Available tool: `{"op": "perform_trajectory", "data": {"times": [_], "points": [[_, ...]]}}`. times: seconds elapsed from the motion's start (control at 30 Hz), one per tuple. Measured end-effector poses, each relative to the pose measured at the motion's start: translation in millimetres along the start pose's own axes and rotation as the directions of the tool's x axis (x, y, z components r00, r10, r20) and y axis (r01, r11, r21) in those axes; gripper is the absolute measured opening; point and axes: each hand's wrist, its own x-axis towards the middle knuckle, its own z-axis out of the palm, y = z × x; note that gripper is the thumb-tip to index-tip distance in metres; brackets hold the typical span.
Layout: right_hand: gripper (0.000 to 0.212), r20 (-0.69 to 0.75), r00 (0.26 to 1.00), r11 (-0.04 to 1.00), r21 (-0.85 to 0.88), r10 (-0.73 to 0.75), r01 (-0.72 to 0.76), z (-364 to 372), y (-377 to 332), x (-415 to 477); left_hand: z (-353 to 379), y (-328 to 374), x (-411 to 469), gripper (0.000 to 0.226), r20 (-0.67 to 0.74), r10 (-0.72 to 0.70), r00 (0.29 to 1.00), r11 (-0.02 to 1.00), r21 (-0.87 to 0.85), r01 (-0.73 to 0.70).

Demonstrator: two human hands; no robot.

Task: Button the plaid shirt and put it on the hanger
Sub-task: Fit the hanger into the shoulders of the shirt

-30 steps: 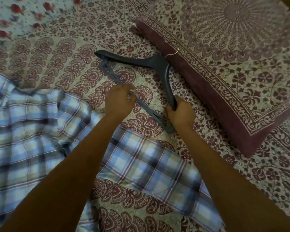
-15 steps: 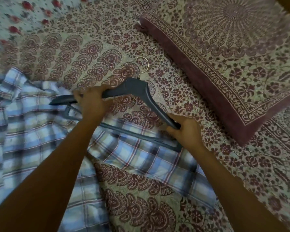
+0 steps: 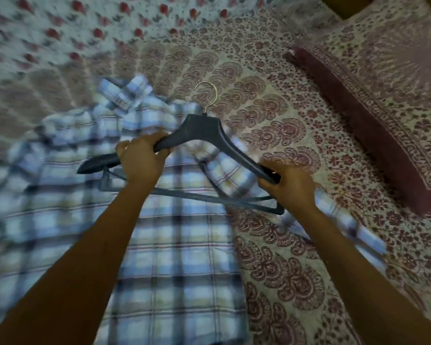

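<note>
**Both hands hold the dark hanger over the spread plaid shirt**

Much of the view is smeared by motion blur, worst along the left side and the top. The plaid shirt's (image 3: 174, 245) placket and buttons cannot be made out, so whether it is buttoned cannot be told. Its lower part runs off the bottom edge and its left side dissolves into blur. Both forearms cross over the shirt and cover parts of it. One sleeve trails to the right beneath the right forearm, and its end is too blurred to read.

The shirt lies flat on the patterned bedspread (image 3: 284, 257). It is checked in pale blue and white with dark and thin red lines, and its collar (image 3: 125, 93) points towards the far side. The hanger (image 3: 202, 130) is dark grey, with broad shoulders, a thin lower bar (image 3: 209, 197) and a gold metal hook (image 3: 210, 92) pointing away. It sits over the shirt's collar end, outside the garment.

The left hand (image 3: 141, 161) has its fingers wrapped round the hanger's left shoulder. The right hand (image 3: 290, 185) is clamped on the right shoulder tip, which pokes out past its fingers.

A maroon-edged pillow (image 3: 383, 95) lies at the upper right, well apart from the shirt. A floral sheet (image 3: 60, 33) with red blooms fills the far left.
</note>
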Motion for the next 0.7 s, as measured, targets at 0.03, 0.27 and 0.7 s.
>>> {"op": "perform_trajectory", "data": {"times": [0.03, 0.27, 0.7], "points": [[0.038, 0.011, 1.000, 1.000, -0.013, -0.017, 0.017, 11, -22, -4, -17, -22, -9, 0.028, -0.011, -0.029, 1.000, 1.000, 0.011, 0.029], [0.033, 0.082, 0.996, 0.999, -0.004, -0.044, 0.045, 81, -151, -10, -92, -153, -37, 0.026, -0.024, -0.252, 0.967, 0.966, 0.055, 0.253], [0.045, -0.201, 0.980, 0.999, 0.031, -0.003, 0.010, 145, -208, 34, -112, -255, -12, 0.019, -0.077, -0.507, 0.859, 0.862, -0.032, 0.506]]}}
